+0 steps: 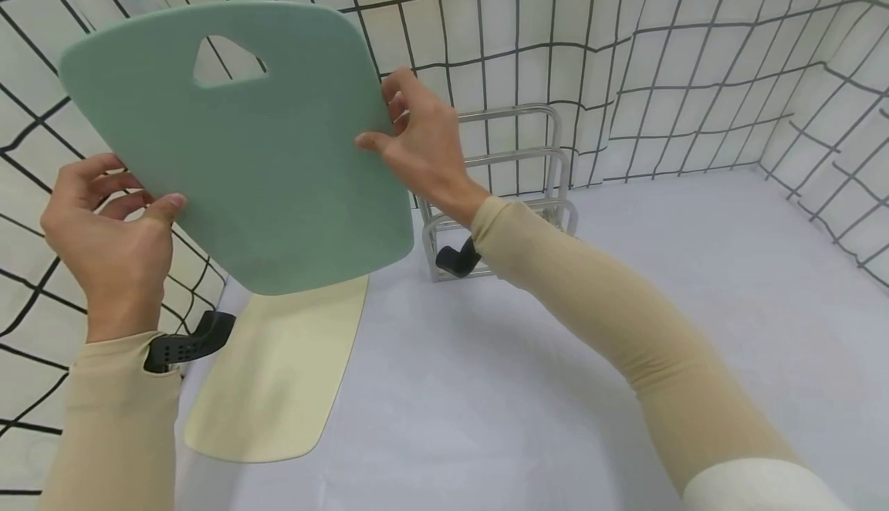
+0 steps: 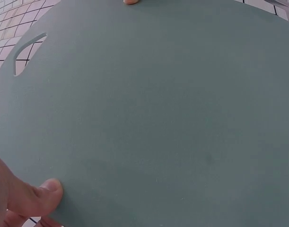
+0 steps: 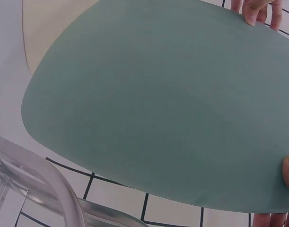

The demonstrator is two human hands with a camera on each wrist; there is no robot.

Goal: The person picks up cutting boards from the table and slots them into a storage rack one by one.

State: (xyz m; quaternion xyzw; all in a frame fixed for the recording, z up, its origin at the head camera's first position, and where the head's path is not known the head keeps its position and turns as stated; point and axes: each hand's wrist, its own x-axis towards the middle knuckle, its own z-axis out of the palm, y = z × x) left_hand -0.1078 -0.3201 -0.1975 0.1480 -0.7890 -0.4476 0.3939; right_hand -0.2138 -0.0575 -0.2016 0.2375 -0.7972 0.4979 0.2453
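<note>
Both hands hold up a green cutting board with a cut-out handle hole near its top edge. My left hand pinches its left edge, thumb on the face toward me and fingers behind. On the opposite edge my right hand grips the same way, higher up. The board hangs tilted above the table, its lower edge overlapping a cream-coloured cutting board that lies flat. In the left wrist view the green board fills nearly the whole picture, with the left thumb pressing its face.
A metal wire rack stands behind the right forearm, against the grid-patterned wall. Its curved rails come close to the green board's edge in the right wrist view. The white tabletop stretches off to the right.
</note>
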